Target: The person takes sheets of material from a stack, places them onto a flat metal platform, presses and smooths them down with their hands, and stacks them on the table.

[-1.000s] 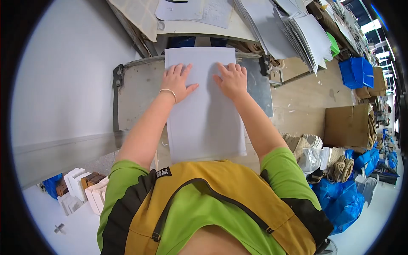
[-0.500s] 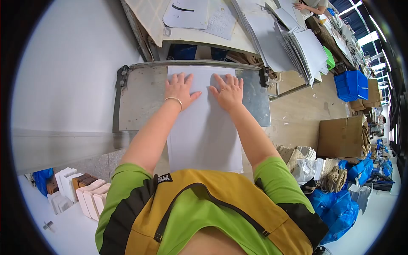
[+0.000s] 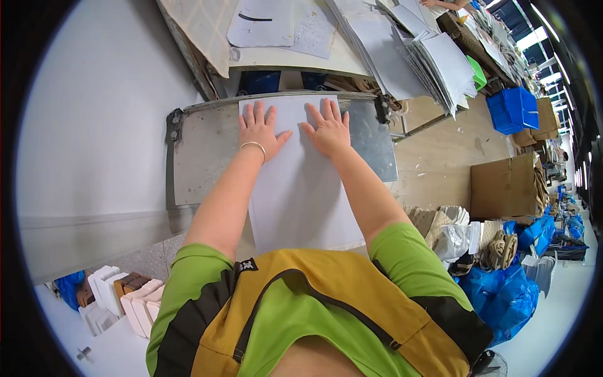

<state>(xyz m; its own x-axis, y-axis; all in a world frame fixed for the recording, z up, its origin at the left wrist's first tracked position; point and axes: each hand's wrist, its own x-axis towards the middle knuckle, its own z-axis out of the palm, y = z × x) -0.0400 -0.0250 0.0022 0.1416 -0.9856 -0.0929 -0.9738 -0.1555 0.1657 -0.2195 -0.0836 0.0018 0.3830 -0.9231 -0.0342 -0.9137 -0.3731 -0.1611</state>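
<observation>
A long white sheet (image 3: 301,207) lies over a grey metal plate (image 3: 204,154) and hangs over its near edge toward my body. My left hand (image 3: 259,133) rests on the sheet's left part, fingers spread and pointing away from me. Flat on the right part, my right hand (image 3: 328,131) has its fingers spread too. The two thumbs point toward each other with a gap between them. A metal bar (image 3: 282,96) runs along the plate's far edge, close beyond my fingertips, with the sheet's far end at it.
Behind the plate stands a white table (image 3: 301,61) with papers and a stack of white sheets (image 3: 440,66). A blue crate (image 3: 514,110), a cardboard box (image 3: 504,186) and blue bags (image 3: 502,295) are on the right. A white wall (image 3: 107,113) borders the left.
The whole view has shifted and turned slightly. My hands stay flat on the sheet, with the fingers of both a little nearer its far end.
</observation>
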